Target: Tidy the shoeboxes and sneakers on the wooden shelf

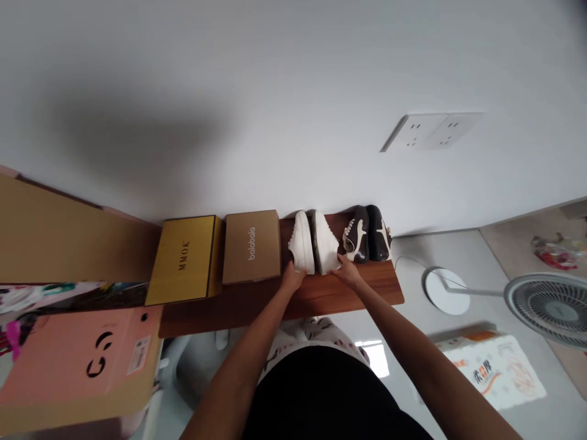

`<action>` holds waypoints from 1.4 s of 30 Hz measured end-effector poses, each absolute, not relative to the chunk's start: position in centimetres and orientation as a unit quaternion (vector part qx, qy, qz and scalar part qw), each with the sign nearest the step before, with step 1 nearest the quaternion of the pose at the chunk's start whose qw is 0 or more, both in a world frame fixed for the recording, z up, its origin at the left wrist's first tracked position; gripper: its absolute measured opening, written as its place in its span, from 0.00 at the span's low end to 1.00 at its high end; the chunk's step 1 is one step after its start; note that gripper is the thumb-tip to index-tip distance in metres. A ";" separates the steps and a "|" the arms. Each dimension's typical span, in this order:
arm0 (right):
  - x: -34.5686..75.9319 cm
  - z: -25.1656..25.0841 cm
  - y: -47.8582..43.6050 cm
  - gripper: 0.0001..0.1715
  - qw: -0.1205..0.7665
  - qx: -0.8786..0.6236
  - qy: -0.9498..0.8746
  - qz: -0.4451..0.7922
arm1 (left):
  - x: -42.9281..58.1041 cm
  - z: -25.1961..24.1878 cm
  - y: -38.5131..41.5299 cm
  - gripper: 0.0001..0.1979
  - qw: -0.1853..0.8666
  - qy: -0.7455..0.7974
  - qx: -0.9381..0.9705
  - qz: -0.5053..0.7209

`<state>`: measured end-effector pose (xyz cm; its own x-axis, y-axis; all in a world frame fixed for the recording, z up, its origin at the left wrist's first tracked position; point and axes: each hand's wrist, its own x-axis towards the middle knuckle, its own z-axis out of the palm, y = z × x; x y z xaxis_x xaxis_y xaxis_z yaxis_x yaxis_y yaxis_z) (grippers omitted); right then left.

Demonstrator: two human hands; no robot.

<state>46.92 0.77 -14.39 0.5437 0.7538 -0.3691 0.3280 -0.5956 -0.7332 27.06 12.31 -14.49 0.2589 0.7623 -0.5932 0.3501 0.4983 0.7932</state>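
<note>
Two white sneakers lie on their sides, soles facing each other, on a reddish-brown wooden shelf. My left hand grips the heel end of the left white sneaker. At the heel of the right white sneaker, my right hand has its fingers closed on it. Just right of them sits a pair of dark brown sneakers with cream stripes and laces. A brown shoebox marked "balabala" stands left of the white pair. The fingertips are partly hidden behind the shoes.
A yellow MMOK box stands further left, near a pink box and a large cardboard panel. White wall with sockets rises behind. On the right floor are a fan and a tissue pack.
</note>
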 end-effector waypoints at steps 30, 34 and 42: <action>45.7 -7.9 4.0 0.16 -0.068 -0.775 -0.562 0.280 | 31.1 -8.1 10.6 0.13 0.167 0.429 0.870 -0.177; 45.0 -8.1 4.9 0.15 -0.081 -0.773 -0.564 0.280 | 31.4 -8.4 10.8 0.13 0.165 0.435 0.867 -0.180; 44.0 -8.5 6.6 0.14 -0.100 -0.780 -0.540 0.299 | 31.8 -9.1 11.2 0.15 0.178 0.437 0.866 -0.168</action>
<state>44.00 6.57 -8.53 0.2375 0.7833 -0.5745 0.9026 -0.3966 -0.1676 31.82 11.18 -9.07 0.5621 0.6957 -0.4474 0.8158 -0.5553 0.1615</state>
